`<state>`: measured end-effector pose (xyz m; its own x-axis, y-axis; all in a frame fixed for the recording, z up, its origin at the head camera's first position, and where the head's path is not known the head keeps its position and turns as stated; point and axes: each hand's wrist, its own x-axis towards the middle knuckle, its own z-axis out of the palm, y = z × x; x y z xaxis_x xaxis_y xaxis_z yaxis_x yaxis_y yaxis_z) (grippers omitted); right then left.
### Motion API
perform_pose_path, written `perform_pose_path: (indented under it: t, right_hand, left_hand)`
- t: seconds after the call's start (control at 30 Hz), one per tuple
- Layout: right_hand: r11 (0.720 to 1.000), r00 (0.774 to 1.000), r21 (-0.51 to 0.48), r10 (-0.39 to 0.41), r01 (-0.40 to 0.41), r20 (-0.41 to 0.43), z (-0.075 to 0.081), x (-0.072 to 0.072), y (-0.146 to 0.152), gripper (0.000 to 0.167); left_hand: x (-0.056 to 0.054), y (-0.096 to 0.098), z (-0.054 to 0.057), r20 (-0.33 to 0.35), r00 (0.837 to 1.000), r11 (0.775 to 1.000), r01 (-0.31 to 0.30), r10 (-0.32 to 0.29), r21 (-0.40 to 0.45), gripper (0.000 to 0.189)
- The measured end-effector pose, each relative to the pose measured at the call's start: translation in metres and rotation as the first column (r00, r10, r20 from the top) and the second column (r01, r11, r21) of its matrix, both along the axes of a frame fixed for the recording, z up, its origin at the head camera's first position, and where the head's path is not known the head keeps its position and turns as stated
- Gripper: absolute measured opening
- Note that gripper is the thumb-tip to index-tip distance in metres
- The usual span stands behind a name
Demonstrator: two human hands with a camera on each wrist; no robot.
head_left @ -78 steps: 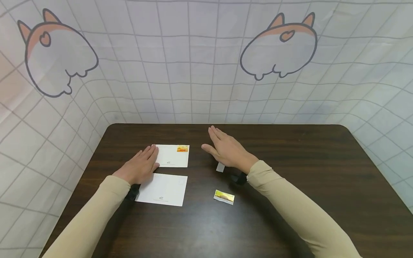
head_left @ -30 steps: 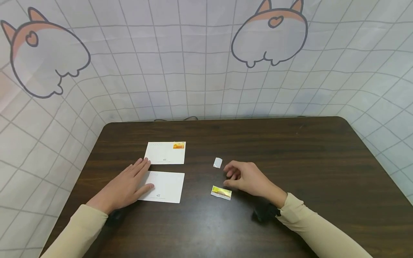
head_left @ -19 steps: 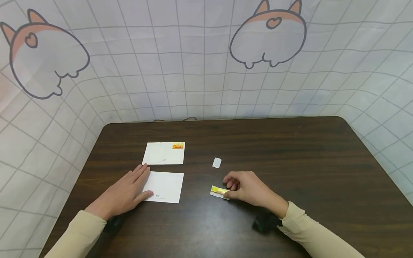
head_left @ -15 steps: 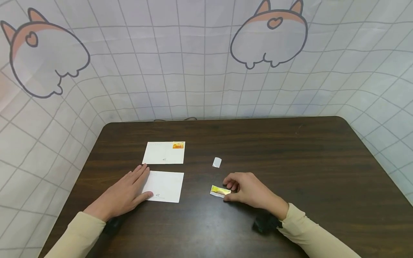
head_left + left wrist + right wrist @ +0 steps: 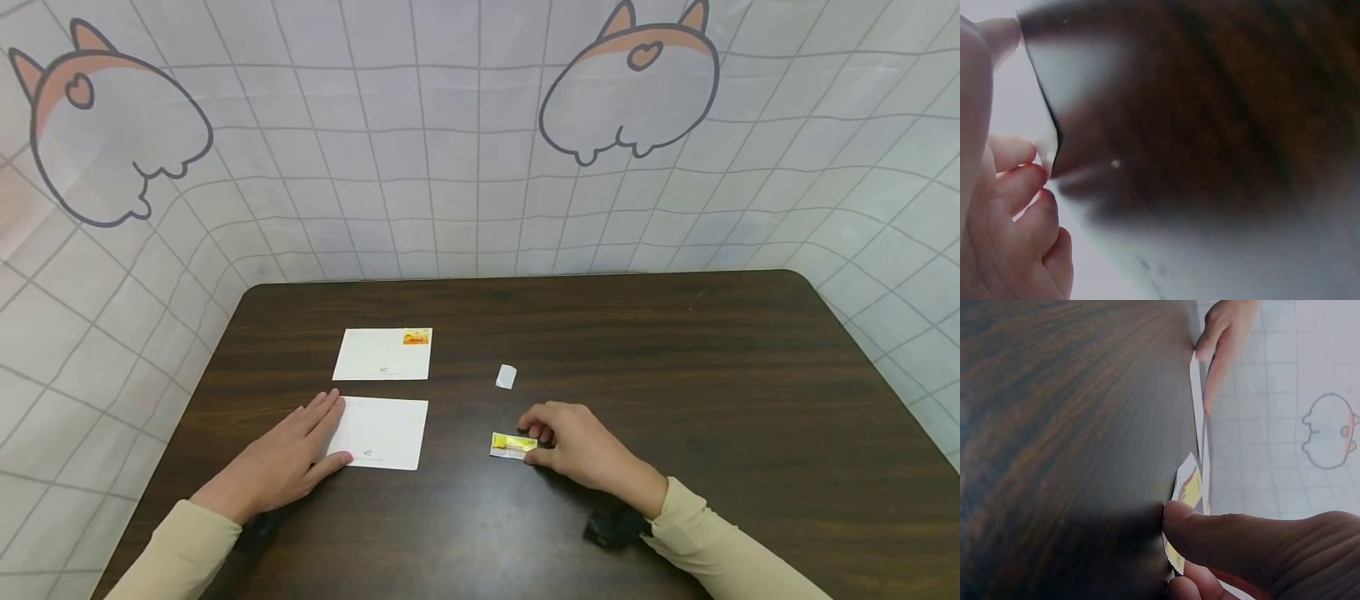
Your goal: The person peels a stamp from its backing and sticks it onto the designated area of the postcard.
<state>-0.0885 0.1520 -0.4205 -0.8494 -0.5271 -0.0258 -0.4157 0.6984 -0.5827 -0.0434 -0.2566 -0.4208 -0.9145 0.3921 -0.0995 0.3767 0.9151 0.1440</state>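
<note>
Right hand [image 5: 588,446] has reached the stamp [image 5: 508,445], pinching it; left hand [image 5: 276,458] flat, white slip [image 5: 506,377] beyond.

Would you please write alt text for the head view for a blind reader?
The right hand pinches a small yellow-and-white paper rectangle on a dark brown wooden table; the left hand rests on a white rectangular card. Farther back lie a similar card bearing an orange stamp and a white paper scrap.

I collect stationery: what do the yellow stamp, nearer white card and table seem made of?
Yellow stamp: likely thin printed paper, given its toothed edge; finish unclear. Nearer white card: probably matte cardstock, crisp edges, no glare. Table: dark wood or wood-look laminate, by its grain; the pale reflection suggests a smooth sheen.
</note>
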Motion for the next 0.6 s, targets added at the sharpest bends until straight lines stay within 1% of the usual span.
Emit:
perform_pose_path:
  t: [0.1,0.43,0.6]
  right_hand:
    - [1.000,1.000,-0.008,0.004,-0.004,0.000,0.0006,-0.0002,0.0000,0.025]
    - [0.998,0.999,-0.058,0.033,-0.034,-0.016,-0.0016,0.0010,0.0020,0.020]
    - [0.996,0.999,-0.084,0.043,-0.043,-0.006,-0.0029,0.0009,0.0029,0.017]
  left_hand:
    - [0.0002,0.0009,-0.0006,0.007,1.000,1.000,-0.002,0.002,0.004,0.080]
    - [-0.0006,0.0039,-0.0005,-0.005,1.000,1.000,-0.004,0.004,-0.007,0.080]
    - [-0.0003,0.0050,0.0000,0.000,1.000,1.000,-0.012,0.012,-0.009,0.080]
